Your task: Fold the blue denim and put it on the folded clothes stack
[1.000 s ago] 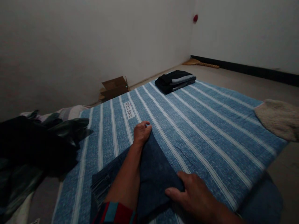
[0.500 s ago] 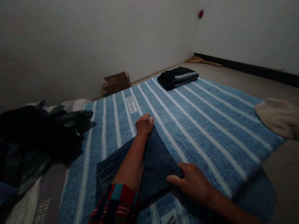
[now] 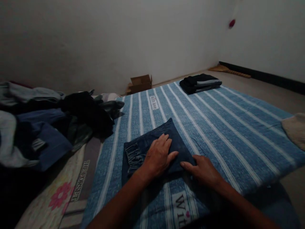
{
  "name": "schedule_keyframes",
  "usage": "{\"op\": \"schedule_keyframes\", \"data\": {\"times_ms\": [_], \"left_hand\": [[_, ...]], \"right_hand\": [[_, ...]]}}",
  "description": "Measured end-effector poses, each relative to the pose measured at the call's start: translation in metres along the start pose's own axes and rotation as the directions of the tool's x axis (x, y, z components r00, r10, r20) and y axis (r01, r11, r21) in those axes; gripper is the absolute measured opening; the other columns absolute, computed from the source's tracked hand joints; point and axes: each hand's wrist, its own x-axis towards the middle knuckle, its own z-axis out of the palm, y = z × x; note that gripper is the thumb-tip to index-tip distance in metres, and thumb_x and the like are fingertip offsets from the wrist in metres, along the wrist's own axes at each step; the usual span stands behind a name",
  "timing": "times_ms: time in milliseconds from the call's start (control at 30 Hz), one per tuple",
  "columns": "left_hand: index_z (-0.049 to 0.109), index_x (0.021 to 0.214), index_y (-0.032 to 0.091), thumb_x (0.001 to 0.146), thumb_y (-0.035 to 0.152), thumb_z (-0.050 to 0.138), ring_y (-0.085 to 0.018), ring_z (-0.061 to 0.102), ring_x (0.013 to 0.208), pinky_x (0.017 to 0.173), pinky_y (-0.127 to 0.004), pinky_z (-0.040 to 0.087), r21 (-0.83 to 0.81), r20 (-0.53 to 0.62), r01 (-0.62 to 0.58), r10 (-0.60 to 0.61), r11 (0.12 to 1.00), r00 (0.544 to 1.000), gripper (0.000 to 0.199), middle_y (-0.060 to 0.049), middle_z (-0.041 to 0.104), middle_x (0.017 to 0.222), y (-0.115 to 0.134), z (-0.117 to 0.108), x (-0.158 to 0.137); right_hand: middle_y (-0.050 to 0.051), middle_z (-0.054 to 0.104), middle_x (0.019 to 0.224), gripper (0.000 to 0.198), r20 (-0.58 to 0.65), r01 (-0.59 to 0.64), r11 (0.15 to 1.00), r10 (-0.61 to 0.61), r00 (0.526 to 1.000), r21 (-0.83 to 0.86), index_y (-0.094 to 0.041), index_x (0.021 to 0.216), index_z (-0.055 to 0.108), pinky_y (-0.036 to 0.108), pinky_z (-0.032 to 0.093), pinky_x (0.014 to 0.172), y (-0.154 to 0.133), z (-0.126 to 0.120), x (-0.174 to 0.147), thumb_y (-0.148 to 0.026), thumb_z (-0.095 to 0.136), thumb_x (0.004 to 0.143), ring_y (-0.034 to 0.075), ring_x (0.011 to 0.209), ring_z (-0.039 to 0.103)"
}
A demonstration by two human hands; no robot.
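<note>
A folded pair of dark blue jeans (image 3: 176, 141) with a gathered elastic waistband lies in front of me on a blue-and-white striped cloth (image 3: 228, 149). My left hand (image 3: 158, 156) rests flat on top of the jeans, fingers stretched and thumb out to the side. At the near right corner my right hand (image 3: 202, 170) pinches the denim, thumb above and fingers at the edge, partly hidden.
A heap of loose clothes (image 3: 90, 114) lies to the left on a flowered sheet (image 3: 47, 203). Folded black-and-grey clothing (image 3: 201, 83) sits at the cloth's far edge. Behind stands an open cardboard box (image 3: 141, 84). A beige fabric item (image 3: 295, 128) is at the right edge.
My left hand has let go of the far corner of the jeans and come back to lie flat on them. My right hand stays at its corner. The view has swung left.
</note>
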Motion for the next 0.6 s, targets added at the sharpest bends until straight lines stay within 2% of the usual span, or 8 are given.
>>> {"op": "schedule_keyframes", "data": {"times_ms": [100, 200, 300, 367, 467, 600], "left_hand": [[0.04, 0.137, 0.016, 0.088, 0.051, 0.047, -0.031, 0.025, 0.138, 0.11, -0.053, 0.022, 0.035, 0.029, 0.093, -0.094, 0.995, 0.995, 0.06, -0.016, 0.035, 0.147, -0.008, 0.017, -0.024], [0.034, 0.142, 0.018, 0.089, 0.058, 0.039, -0.029, 0.02, 0.14, 0.112, -0.054, 0.016, 0.033, 0.019, 0.124, -0.125, 0.992, 0.992, 0.066, -0.014, 0.03, 0.15, -0.015, 0.026, -0.033], [0.032, 0.143, 0.017, 0.089, 0.06, 0.036, -0.028, 0.017, 0.141, 0.113, -0.054, 0.014, -0.009, 0.021, 0.13, -0.13, 0.991, 0.991, 0.069, -0.013, 0.026, 0.151, -0.016, 0.03, -0.035], [0.032, 0.143, 0.017, 0.089, 0.06, 0.037, -0.028, 0.017, 0.141, 0.113, -0.054, 0.015, -0.047, 0.014, 0.134, -0.134, 0.99, 0.991, 0.069, -0.013, 0.027, 0.151, -0.013, 0.03, -0.036], [0.037, 0.14, 0.018, 0.089, 0.058, 0.04, -0.027, 0.022, 0.14, 0.113, -0.053, 0.018, -0.09, -0.066, 0.134, -0.141, 0.987, 0.988, 0.065, -0.013, 0.035, 0.148, -0.009, 0.029, -0.041], [0.049, 0.128, 0.016, 0.092, 0.04, 0.044, -0.028, 0.03, 0.137, 0.111, -0.054, 0.024, -0.064, -0.219, 0.21, -0.219, 0.976, 0.951, 0.043, -0.015, 0.045, 0.141, -0.012, 0.027, -0.056]], "right_hand": [[0.007, 0.066, 0.07, 0.041, 0.017, -0.034, 0.999, 0.034, 0.999, 0.006, -0.016, 0.073, 0.061, 0.025, 0.038, 0.054, 0.001, 0.001, -0.001, -0.055, 0.052, 0.08, 0.019, 0.065, 0.062], [0.006, 0.065, 0.064, 0.045, 0.03, -0.026, 1.0, 0.026, 0.999, -0.005, -0.016, 0.072, 0.059, 0.025, 0.037, 0.051, 0.003, 0.001, -0.003, -0.059, 0.049, 0.081, 0.018, 0.059, 0.061], [0.007, 0.066, 0.067, 0.053, 0.001, -0.007, 0.997, 0.007, 1.0, -0.075, -0.015, 0.076, 0.063, 0.026, 0.039, 0.053, 0.004, -0.005, -0.002, -0.065, 0.045, 0.08, 0.02, 0.064, 0.063], [0.009, 0.067, 0.075, 0.059, -0.047, -0.008, 0.996, 0.004, 0.999, -0.09, -0.014, 0.086, 0.066, 0.027, 0.042, 0.058, 0.004, -0.01, 0.003, -0.068, 0.044, 0.079, 0.022, 0.072, 0.064], [0.011, 0.069, 0.084, 0.063, -0.072, 0.002, 1.0, -0.003, 0.997, -0.016, -0.012, 0.101, 0.066, 0.029, 0.045, 0.065, 0.0, -0.014, 0.015, -0.067, 0.045, 0.078, 0.024, 0.078, 0.065], [0.011, 0.07, 0.081, 0.059, -0.046, 0.033, 0.998, -0.031, 0.998, 0.053, -0.011, 0.096, 0.068, 0.028, 0.046, 0.063, -0.005, -0.008, 0.028, -0.064, 0.05, 0.076, 0.025, 0.077, 0.065]]}}
